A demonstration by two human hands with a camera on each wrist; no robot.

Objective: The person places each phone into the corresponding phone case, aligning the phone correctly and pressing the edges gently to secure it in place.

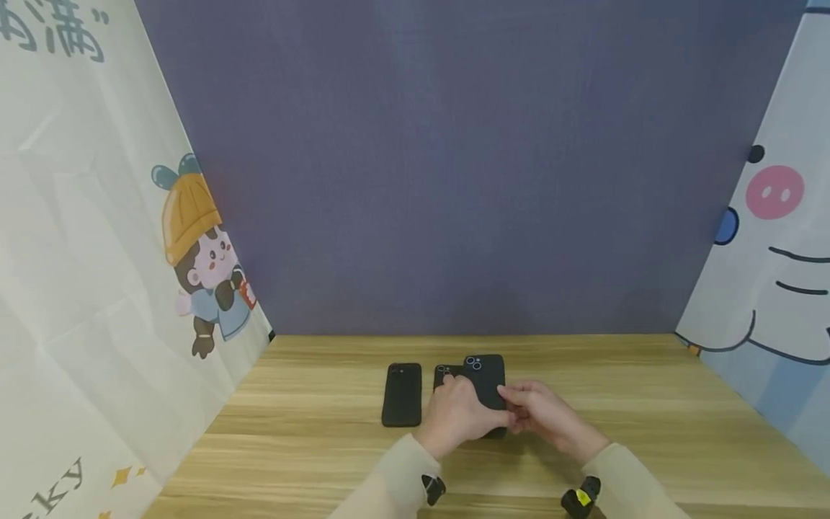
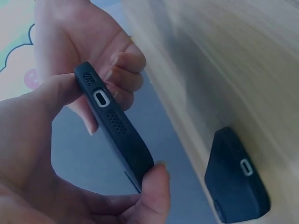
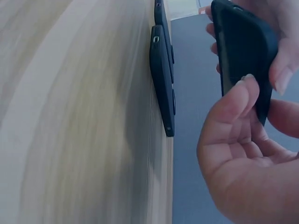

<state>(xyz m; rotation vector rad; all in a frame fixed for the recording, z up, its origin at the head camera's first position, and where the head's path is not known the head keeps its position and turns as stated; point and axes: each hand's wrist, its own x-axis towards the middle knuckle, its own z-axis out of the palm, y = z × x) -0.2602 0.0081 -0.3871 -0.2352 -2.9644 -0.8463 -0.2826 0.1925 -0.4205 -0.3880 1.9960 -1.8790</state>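
Both hands hold a phone in a black case point(image 1: 491, 375), raised above the table. My left hand point(image 1: 457, 412) grips it across its width, thumb on one long edge and fingers on the other, as the left wrist view shows. Its bottom end with the charging port point(image 2: 101, 98) faces that camera. My right hand point(image 1: 545, 417) pinches the edge of the phone point(image 3: 245, 46) between fingers and thumb. Behind the left hand, a second black phone point(image 1: 442, 373) is partly hidden. To the left lies a third black phone point(image 1: 402, 395), back up.
The phones are over a wood-grain table point(image 1: 311, 432). A dark grey-blue panel point(image 1: 454, 180) stands along its back edge. Printed cartoon sheets flank it, a white one point(image 1: 78, 216) at left and one with a pig snout point(image 1: 774, 192) at right.
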